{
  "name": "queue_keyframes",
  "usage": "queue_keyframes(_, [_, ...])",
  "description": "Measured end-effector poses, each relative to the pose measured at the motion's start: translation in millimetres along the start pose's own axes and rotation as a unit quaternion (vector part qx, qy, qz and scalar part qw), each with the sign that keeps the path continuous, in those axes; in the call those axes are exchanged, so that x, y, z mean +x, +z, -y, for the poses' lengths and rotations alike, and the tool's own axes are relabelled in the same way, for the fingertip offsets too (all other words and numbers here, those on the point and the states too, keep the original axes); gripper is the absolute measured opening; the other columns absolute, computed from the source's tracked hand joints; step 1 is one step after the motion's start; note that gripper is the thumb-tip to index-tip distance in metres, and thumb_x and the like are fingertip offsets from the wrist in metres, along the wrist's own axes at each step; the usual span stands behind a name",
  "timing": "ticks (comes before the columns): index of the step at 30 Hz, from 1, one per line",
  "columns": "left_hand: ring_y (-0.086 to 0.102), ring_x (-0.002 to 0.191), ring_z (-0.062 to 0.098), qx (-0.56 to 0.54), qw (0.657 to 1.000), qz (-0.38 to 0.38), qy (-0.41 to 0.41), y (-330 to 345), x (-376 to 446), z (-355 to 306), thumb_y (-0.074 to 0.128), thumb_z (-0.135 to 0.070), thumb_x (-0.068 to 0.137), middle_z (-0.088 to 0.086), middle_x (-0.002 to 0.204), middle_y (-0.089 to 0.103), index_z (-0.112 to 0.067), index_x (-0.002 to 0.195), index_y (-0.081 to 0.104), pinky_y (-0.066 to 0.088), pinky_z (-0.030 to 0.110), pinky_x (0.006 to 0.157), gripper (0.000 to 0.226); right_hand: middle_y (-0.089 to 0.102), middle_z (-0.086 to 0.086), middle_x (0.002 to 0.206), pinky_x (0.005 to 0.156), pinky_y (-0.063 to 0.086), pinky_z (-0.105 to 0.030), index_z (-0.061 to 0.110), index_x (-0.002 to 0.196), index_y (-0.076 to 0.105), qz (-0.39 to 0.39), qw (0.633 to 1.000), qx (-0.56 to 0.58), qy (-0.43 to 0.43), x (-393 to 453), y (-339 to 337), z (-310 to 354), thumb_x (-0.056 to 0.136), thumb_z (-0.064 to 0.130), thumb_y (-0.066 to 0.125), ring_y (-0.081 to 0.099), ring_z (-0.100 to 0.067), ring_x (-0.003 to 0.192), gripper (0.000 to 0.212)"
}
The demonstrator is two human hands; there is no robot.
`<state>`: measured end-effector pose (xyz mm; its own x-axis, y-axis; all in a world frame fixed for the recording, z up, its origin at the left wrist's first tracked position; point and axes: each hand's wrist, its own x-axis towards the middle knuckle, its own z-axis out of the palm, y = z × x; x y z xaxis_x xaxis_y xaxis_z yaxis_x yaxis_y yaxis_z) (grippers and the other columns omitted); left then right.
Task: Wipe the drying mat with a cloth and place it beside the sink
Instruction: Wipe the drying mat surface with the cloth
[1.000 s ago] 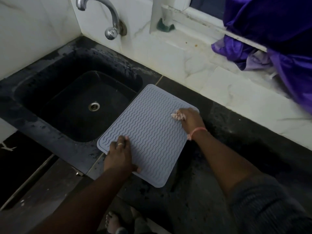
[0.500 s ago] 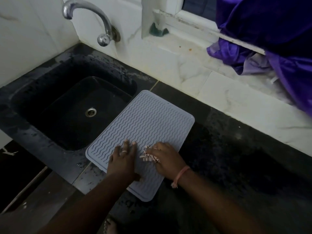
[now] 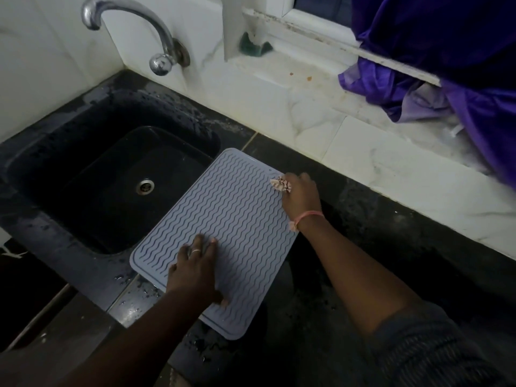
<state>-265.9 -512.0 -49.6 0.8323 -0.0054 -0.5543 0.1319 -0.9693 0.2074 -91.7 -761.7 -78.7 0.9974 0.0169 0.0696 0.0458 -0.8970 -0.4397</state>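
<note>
A grey ribbed drying mat (image 3: 231, 219) lies flat on the dark counter, its left part overhanging the black sink (image 3: 111, 185). My left hand (image 3: 195, 272) presses flat on the mat's near part, fingers straight, a ring on one finger. My right hand (image 3: 300, 195) is at the mat's far right corner and grips a small bunched pale cloth (image 3: 280, 184) against the mat. The cloth is mostly hidden under the fingers.
A chrome tap (image 3: 131, 26) curves over the sink from the white tiled wall. Purple fabric (image 3: 446, 65) hangs over the white marble ledge (image 3: 307, 107) at the back right. A green scrubber (image 3: 254, 47) sits by the window frame. Water drops lie on the dark counter (image 3: 377, 247).
My right hand has swept the cloth from the mat's near part, beside my left hand, up to the far right corner. The left hand stays pressed on the mat.
</note>
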Motion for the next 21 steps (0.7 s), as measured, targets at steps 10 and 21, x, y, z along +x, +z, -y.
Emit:
queue_keyframes(10, [-0.006, 0.158, 0.037, 0.012, 0.999, -0.032, 0.023, -10.3, 27.9, -37.7, 0.088, -0.05, 0.073, 0.003, 0.172, -0.014, -0.038, 0.162, -0.007, 0.02, 0.059, 0.123, 0.131, 0.055, 0.0, 0.116, 0.089, 0.049, -0.036, 0.026, 0.135, 0.06, 0.106, 0.971, 0.066, -0.203, -130.6, 23.2, 46.6, 0.091, 0.028, 0.061, 0.05, -0.02, 0.107, 0.043])
queue_keyframes(21, [-0.018, 0.156, 0.037, -0.01, 1.0, 0.025, 0.004, -10.3, 33.2, -33.2, 0.09, -0.045, 0.071, -0.003, 0.168, -0.026, -0.044, 0.16, -0.015, 0.023, 0.069, 0.119, 0.138, 0.058, -0.013, 0.106, 0.083, 0.052, -0.044, 0.016, 0.124, 0.07, -0.011, 0.997, 0.013, -0.077, 8.7, 5.3, -45.5, 0.086, 0.006, 0.064, 0.056, -0.035, 0.096, 0.04])
